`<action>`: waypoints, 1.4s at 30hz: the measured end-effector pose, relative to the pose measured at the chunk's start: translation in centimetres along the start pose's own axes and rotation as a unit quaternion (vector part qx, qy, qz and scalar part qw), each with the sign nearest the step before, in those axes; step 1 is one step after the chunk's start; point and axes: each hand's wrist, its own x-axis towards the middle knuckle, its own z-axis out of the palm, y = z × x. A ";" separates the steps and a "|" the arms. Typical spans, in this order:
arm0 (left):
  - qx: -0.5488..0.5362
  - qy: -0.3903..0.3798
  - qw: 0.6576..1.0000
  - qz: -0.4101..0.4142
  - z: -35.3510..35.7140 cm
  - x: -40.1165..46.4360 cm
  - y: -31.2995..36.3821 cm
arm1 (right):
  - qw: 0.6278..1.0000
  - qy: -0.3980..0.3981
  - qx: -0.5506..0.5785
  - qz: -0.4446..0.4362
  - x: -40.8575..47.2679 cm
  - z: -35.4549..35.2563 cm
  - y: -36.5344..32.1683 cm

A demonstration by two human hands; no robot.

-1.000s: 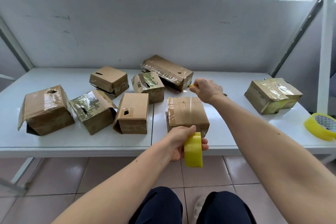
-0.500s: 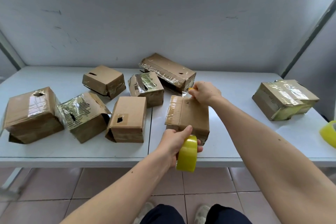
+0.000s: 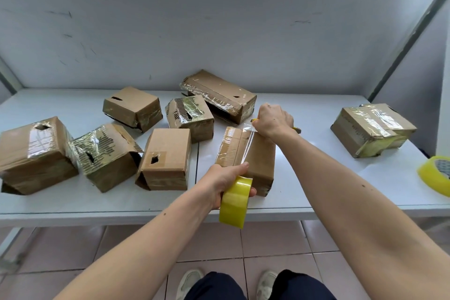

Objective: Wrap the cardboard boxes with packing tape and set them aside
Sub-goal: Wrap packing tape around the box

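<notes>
— What's nearest?

— The left hand (image 3: 225,181), fingers curled round a yellow tape roll (image 3: 235,202) held just off the near edge of the white table (image 3: 73,200).

— And the tape?

— A clear strip (image 3: 247,147) runs from the roll up and away over the cardboard box (image 3: 253,156) standing near the table's front, right of centre.

— The other hand?

— The right hand (image 3: 274,120) sits at the box's far end, fingers closed in a fist round a thin yellow-handled tool (image 3: 296,129); only its ends show, so I cannot tell what it is.

— Around it?

— Left of the box, five other boxes (image 3: 165,153), several patched with tape. Behind the fist, a long taped box (image 3: 219,92). To the far right, a taped box (image 3: 372,129), and a second yellow roll (image 3: 435,175) at the table's right edge.
</notes>
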 end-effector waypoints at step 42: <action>-0.005 -0.014 1.000 0.004 0.1 1.1 0.3 | 0.981 -0.071 0.178 0.022 1.6 1.5 2.5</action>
